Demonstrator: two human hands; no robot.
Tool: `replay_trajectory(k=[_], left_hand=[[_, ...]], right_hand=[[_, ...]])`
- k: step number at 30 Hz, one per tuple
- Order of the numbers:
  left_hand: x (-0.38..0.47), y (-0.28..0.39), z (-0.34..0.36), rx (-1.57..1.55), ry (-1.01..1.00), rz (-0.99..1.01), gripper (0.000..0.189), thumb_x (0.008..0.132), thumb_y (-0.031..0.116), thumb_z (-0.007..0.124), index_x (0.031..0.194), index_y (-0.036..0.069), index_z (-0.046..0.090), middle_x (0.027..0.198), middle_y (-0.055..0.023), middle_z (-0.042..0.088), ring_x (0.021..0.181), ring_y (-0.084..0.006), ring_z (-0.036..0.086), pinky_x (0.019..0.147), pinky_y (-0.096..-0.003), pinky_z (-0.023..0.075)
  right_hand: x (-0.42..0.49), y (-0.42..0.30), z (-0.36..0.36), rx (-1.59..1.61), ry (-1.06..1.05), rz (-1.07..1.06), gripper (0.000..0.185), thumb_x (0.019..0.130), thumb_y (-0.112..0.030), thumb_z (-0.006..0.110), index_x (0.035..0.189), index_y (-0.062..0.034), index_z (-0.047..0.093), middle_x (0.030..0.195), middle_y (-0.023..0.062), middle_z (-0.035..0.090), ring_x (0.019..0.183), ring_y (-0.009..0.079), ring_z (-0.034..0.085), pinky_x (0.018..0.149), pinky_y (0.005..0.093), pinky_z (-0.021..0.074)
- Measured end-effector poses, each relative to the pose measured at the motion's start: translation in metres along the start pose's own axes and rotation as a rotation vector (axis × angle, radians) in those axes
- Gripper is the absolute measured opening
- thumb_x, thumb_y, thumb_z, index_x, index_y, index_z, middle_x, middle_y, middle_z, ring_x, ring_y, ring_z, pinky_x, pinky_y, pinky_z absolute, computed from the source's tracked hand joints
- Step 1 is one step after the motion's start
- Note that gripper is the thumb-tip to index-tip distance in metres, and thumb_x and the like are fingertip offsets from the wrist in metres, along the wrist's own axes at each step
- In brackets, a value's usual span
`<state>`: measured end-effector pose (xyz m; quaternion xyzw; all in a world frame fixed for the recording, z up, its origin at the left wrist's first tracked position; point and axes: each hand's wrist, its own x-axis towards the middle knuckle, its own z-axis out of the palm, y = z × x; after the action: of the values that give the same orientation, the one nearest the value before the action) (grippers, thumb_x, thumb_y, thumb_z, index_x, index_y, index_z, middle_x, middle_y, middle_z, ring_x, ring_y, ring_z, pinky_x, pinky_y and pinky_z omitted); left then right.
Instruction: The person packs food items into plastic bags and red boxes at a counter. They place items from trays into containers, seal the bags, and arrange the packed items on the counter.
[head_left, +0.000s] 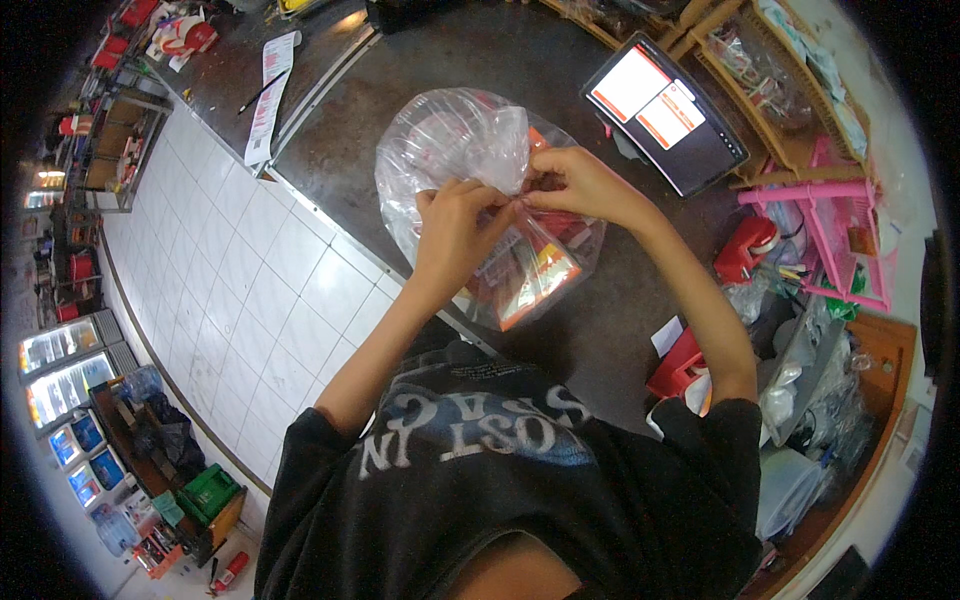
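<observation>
A clear plastic bag (420, 142) sits on the dark counter in front of me, its top gathered into a bunched neck. Through the film I see orange and red printed packets (541, 281) and a rounded, paler item whose kind is hard to make out. My left hand (461, 225) pinches the bag's neck from the left. From the right, my right hand (574, 184) grips the same gathered plastic, its fingertips almost meeting those of the left. The exact spot between the fingertips is partly hidden.
A tablet (667, 112) with a lit screen stands at the back right, beside brown crates (712, 45). On the right are a pink plastic rack (817, 225) and a red tape dispenser (746, 251). A long paper receipt (271, 97) with a black pen lies back left. White floor tiles lie beyond the counter's metal edge.
</observation>
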<state>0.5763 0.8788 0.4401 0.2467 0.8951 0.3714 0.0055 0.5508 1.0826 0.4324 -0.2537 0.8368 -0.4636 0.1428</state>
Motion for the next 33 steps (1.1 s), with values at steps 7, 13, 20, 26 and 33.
replay_trajectory(k=[7, 13, 20, 26, 33], left_hand=[[0.001, -0.002, 0.002, -0.034, 0.029, -0.042, 0.013, 0.073, 0.021, 0.066, 0.075, 0.009, 0.067, 0.073, -0.0041, 0.061, 0.081, -0.0216, 0.054, 0.079, -0.0389, 0.0286], [-0.007, 0.003, 0.013, -0.024, 0.162, -0.063, 0.012, 0.069, 0.024, 0.069, 0.076, 0.014, 0.069, 0.070, -0.0009, 0.061, 0.078, -0.0194, 0.053, 0.079, -0.0375, 0.0292], [-0.012, 0.000, 0.006, -0.305, 0.175, -0.136, 0.014, 0.067, 0.025, 0.071, 0.074, 0.013, 0.068, 0.070, 0.0004, 0.060, 0.077, -0.0177, 0.053, 0.077, -0.0354, 0.0303], [-0.018, -0.010, 0.009, -0.125, 0.267, 0.071, 0.020, 0.071, 0.020, 0.068, 0.089, 0.015, 0.060, 0.098, -0.0047, 0.053, 0.089, -0.0214, 0.052, 0.076, -0.0373, 0.0315], [0.003, -0.038, -0.009, -0.559, 0.104, 0.098, 0.035, 0.075, 0.015, 0.067, 0.104, 0.011, 0.047, 0.100, -0.0035, 0.050, 0.095, -0.0183, 0.051, 0.078, -0.0345, 0.0390]], right_hand=[[0.003, -0.005, -0.004, 0.187, -0.040, 0.045, 0.023, 0.072, -0.019, 0.069, 0.079, 0.0010, 0.063, 0.077, 0.0135, 0.064, 0.072, 0.0185, 0.062, 0.066, 0.0312, 0.0462], [-0.003, -0.027, 0.008, -0.215, 0.164, 0.047, 0.015, 0.068, -0.006, 0.068, 0.076, 0.0043, 0.060, 0.063, 0.0119, 0.060, 0.059, 0.0132, 0.059, 0.056, 0.0285, 0.0447], [-0.011, -0.031, 0.016, 0.044, 0.152, 0.101, 0.014, 0.071, -0.009, 0.066, 0.075, -0.0006, 0.056, 0.082, 0.0082, 0.057, 0.076, 0.0197, 0.058, 0.066, 0.0297, 0.0431], [-0.038, -0.023, 0.039, -0.081, 0.316, 0.064, 0.016, 0.069, -0.010, 0.068, 0.077, -0.0026, 0.056, 0.091, 0.0086, 0.044, 0.086, 0.0210, 0.048, 0.072, 0.0307, 0.0404], [-0.051, -0.052, 0.049, -0.120, 0.329, 0.184, 0.010, 0.071, -0.009, 0.067, 0.076, -0.0050, 0.060, 0.089, 0.0071, 0.043, 0.087, 0.0200, 0.046, 0.080, 0.0312, 0.0375]])
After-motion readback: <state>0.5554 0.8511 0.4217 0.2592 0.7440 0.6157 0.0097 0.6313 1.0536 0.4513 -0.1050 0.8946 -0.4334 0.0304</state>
